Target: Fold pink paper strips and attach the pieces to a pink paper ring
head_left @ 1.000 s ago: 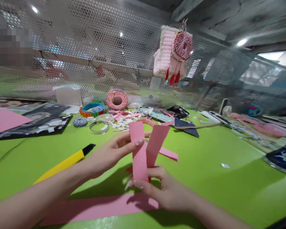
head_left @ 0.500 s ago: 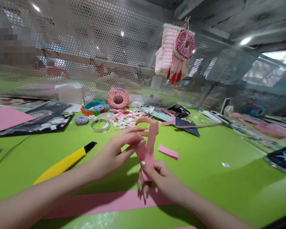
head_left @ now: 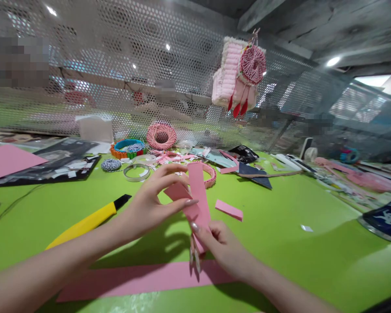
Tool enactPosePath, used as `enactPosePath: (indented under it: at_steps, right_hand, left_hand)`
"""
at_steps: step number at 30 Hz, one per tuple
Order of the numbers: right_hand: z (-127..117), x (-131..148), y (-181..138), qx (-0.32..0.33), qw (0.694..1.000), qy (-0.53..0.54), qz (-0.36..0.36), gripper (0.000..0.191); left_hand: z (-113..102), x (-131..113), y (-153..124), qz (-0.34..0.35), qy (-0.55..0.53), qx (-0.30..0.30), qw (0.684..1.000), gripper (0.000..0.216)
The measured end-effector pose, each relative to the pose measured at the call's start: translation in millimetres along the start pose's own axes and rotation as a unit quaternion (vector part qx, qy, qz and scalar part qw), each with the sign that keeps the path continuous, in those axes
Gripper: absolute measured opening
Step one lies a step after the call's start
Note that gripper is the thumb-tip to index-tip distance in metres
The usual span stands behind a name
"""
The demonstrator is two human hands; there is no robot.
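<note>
A folded pink paper strip (head_left: 199, 187) is held up above the table, one part upright and another flap angled off to the left. My right hand (head_left: 226, 250) pinches its lower end, thumb in front and fingers behind. My left hand (head_left: 151, 198) is at the left flap, its thumb lying across the strip and its fingers curved around the flap's far side. Under both hands a long pink paper strip (head_left: 127, 282) lies flat. A small folded pink piece (head_left: 229, 210) rests to the right. Partly hidden behind the held strip is a pink ring (head_left: 211, 174).
A yellow utility knife (head_left: 87, 221) lies left of my left hand. Farther back are a tape roll (head_left: 137, 173), a grey-blue woven disc (head_left: 111, 164), paper scraps and a pink string-wound ring (head_left: 161, 135). A perforated metal screen (head_left: 117, 65) stands behind the green table (head_left: 296, 269).
The upright part of the strip has swung left and faces me more broadly. My left hand's fingers have spread and lifted slightly, with the thumb now lying across the strip. The right hand keeps its pinch.
</note>
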State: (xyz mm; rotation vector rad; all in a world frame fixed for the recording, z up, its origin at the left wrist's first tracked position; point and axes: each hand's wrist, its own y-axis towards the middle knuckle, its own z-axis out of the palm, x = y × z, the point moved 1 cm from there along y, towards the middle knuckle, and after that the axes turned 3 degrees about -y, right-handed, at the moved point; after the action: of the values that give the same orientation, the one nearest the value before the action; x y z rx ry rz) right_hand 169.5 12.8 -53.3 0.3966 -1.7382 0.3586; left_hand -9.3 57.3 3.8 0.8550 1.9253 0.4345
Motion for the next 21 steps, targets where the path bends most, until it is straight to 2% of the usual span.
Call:
enactPosePath:
  at_steps: [3, 6, 10, 14, 16, 18, 21]
  right_hand:
    - [1, 3, -5, 0.066, 0.998, -0.014, 0.001, 0.056]
    - [1, 7, -6, 0.105, 0.994, 0.012, -0.003, 0.058]
    - [-6, 9, -5, 0.143, 0.987, 0.075, 0.025, 0.058]
    - [-15, 10, -4, 0.169, 0.981, 0.071, 0.06, 0.053]
    - [-17, 10, -4, 0.182, 0.981, 0.049, 0.052, 0.054]
    - [-17, 12, -5, 0.187, 0.98, 0.044, 0.043, 0.054]
    - [-18, 13, -4, 0.135, 0.99, 0.03, 0.039, 0.049]
  left_hand:
    - [-6, 6, 4, -0.052, -0.059, 0.056, 0.995, 0.017]
    - [-14, 11, 8, -0.118, -0.161, 0.139, 0.97, 0.023]
    - [-24, 12, 12, -0.147, -0.195, 0.149, 0.958, 0.061]
    - [-27, 11, 13, -0.193, -0.219, 0.167, 0.942, 0.066]
    - [-28, 12, 12, -0.214, -0.211, 0.185, 0.936, 0.064]
    - [-27, 13, 12, -0.228, -0.193, 0.205, 0.932, 0.048]
    - [-26, 17, 12, -0.24, -0.171, 0.213, 0.932, 0.023]
